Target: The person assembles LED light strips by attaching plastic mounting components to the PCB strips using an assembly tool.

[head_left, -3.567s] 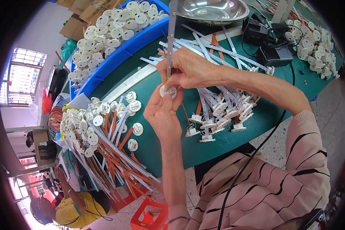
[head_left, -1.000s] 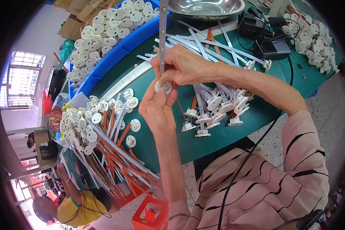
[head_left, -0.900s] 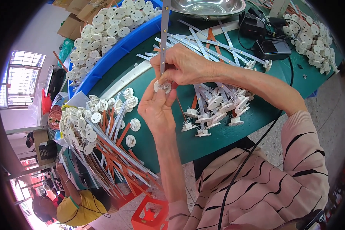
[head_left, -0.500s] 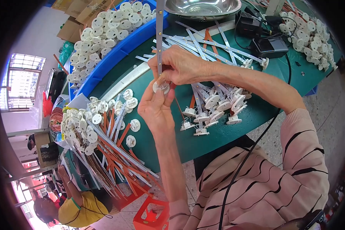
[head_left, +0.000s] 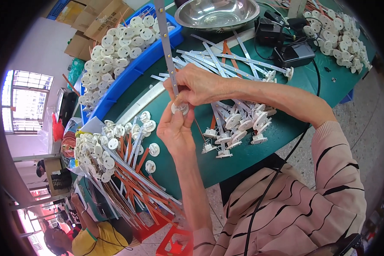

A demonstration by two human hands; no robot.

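My left hand (head_left: 175, 130) pinches a small white round cap (head_left: 180, 109) from below. My right hand (head_left: 198, 85) grips a long thin grey metal strip (head_left: 165, 38) just above the cap, and the strip stands upright toward the top of the view. The strip's lower end meets the cap between my fingers. Both hands hover over a green table (head_left: 239, 155). To the right of them lie several finished strips with white caps (head_left: 239, 126).
A blue bin (head_left: 155, 59) full of white round caps stands at the back left. A metal bowl (head_left: 215, 13) sits at the back. A heap of capped strips (head_left: 115, 158) lies at the left. A black box with cables (head_left: 294, 53) and more caps (head_left: 343, 40) lie at the right. Another person (head_left: 85, 241) sits below left.
The hands have stayed together on the strip and cap, shifting only slightly. The strip's top end now leans a little more to the left.
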